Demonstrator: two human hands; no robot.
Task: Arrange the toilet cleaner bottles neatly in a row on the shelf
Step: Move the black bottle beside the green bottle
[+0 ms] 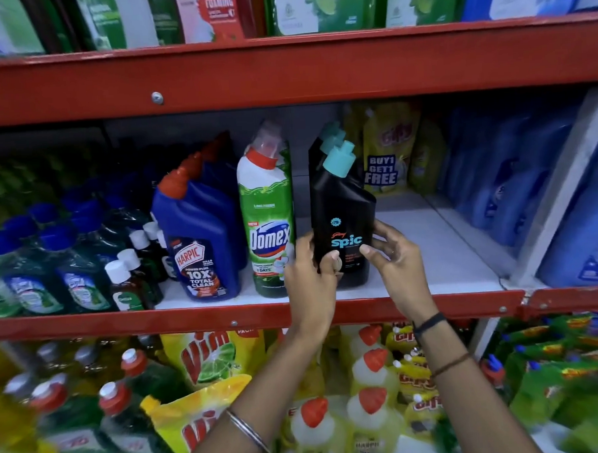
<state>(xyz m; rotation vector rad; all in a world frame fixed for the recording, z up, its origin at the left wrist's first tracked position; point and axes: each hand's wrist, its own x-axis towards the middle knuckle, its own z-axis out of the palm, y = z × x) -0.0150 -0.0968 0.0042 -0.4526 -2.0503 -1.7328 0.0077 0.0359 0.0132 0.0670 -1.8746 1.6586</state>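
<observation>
I see my left hand [308,270] and right hand [393,256] clamped together around a matte black Spic bottle [342,221] standing near the white shelf's [439,254] red front lip, just right of the glossy Domex bottle [268,220], bare board open rightward.

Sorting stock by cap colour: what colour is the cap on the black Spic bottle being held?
Teal, a light blue-green, on the black Spic bottle; the cap shows clearly in the head view.
</observation>
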